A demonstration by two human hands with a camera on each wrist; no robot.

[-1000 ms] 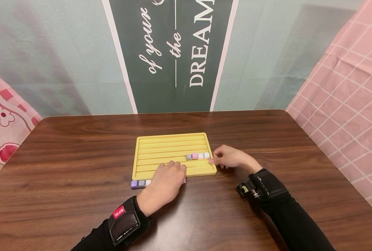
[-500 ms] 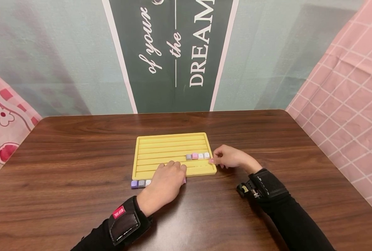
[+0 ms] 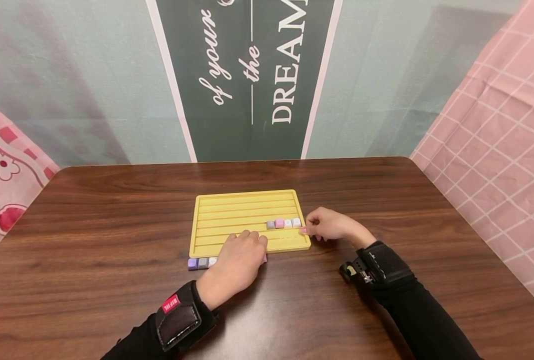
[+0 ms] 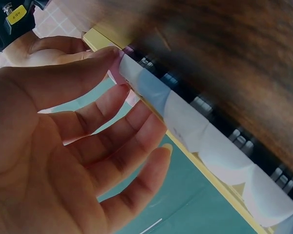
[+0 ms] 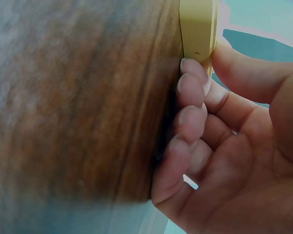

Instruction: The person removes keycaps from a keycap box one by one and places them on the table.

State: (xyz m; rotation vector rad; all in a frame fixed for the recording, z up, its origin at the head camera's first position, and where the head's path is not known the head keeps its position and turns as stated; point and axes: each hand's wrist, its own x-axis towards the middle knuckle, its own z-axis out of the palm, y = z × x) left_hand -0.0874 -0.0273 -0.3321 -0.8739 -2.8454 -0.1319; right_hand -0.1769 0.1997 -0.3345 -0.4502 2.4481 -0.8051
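My left hand (image 3: 242,257) reaches over a row of keycaps along the near edge of the yellow ridged tray (image 3: 226,201). In the left wrist view, its thumb and index finger pinch the pink keycap (image 4: 117,68) at the row's end. White and bluish keycaps (image 4: 185,122) continue beside it; from the head, the hand covers the row's middle. My right hand (image 3: 330,224) grips the tray's right edge, fingers curled against its side (image 5: 198,29) and thumb at the top. A spot of pink shows at its fingertips. Inside the tray stand a grey, a pink (image 3: 279,223) and two white keycaps.
A purple keycap (image 3: 192,264) and a grey keycap (image 3: 203,263) lie at the row's left end on the dark wooden table (image 3: 114,215). Behind the table hangs a printed cloth (image 3: 366,90), with pink cloths at both sides.
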